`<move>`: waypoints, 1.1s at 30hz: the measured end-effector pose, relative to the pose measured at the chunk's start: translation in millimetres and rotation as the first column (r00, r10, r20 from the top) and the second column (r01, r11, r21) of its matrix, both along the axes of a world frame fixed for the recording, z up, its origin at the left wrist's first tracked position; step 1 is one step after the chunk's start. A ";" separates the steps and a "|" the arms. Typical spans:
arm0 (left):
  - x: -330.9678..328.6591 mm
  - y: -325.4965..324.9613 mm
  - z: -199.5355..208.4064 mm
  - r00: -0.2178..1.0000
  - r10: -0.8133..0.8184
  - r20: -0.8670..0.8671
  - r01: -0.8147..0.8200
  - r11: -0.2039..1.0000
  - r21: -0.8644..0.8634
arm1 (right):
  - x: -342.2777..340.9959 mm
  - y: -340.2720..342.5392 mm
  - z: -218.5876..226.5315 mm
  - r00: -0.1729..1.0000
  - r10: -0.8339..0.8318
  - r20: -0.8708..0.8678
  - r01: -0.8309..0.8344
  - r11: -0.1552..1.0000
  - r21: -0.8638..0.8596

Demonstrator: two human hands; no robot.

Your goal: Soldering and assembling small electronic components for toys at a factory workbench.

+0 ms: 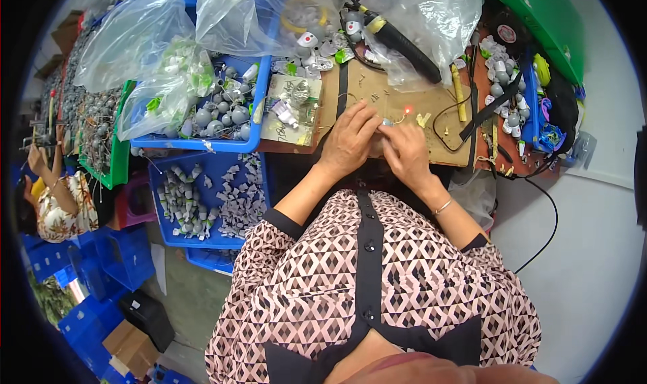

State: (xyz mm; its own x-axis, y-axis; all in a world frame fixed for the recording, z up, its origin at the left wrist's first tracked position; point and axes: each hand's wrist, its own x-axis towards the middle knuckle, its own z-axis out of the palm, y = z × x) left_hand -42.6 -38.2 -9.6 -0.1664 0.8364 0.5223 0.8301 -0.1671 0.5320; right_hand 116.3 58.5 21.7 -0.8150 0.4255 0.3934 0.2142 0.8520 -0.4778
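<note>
Over the brown work board (438, 138), my left hand (350, 140) and my right hand (408, 151) meet with fingertips pinched together. Between them sits a small wired part with a bluish end (386, 122), mostly hidden by the fingers. Thin wires lead from it toward a glowing red LED (408, 109) just beyond my right fingers. Which hand bears more of the part I cannot tell. A scrap of pale yellow material (423, 120) lies right of the LED. Left of my left hand is a clear bag of small parts (296, 104) with a white piece on it.
Blue bins of grey bulb-like parts (253, 131) and white-green pieces (162, 215) stand at left. A black-handled tool (411, 54), a yellow stick (459, 94) and loose cables lie beyond my hands. Plastic bags (424, 13) cover the back. Another person (67, 202) works far left.
</note>
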 end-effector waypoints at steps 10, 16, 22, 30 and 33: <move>-0.5 4.1 -22.3 0.996 0.046 -0.075 -0.052 0.995 -0.082 | -141.0 33.5 18.7 0.901 0.302 0.313 -0.193 0.923 -0.334; 3.5 -0.1 -12.8 0.997 0.078 0.013 -0.077 0.997 -0.026 | -147.9 42.3 1.9 0.879 0.440 0.184 -0.237 0.738 -0.632; 0.8 3.8 -10.3 0.996 0.057 -0.062 -0.058 0.998 -0.017 | -135.6 48.1 13.0 0.851 0.503 0.152 -0.300 0.702 -0.646; -11.8 -7.7 26.0 0.999 0.047 -0.013 -0.046 0.998 0.047 | -23.2 44.1 13.4 0.958 -0.047 -0.284 -0.203 0.589 -0.782; -4.8 -9.3 28.4 0.996 0.091 0.007 -0.091 0.982 0.167 | -7.0 18.6 -9.4 0.967 -0.109 -0.230 -0.186 0.314 -0.931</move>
State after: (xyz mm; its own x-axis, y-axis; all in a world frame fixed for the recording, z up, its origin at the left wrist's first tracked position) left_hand -47.3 -47.5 18.8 -0.2374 0.7187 0.6535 0.8465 -0.1770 0.5021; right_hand 109.3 77.1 12.3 -0.7989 0.5936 -0.0973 -0.0346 -0.2067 -0.9778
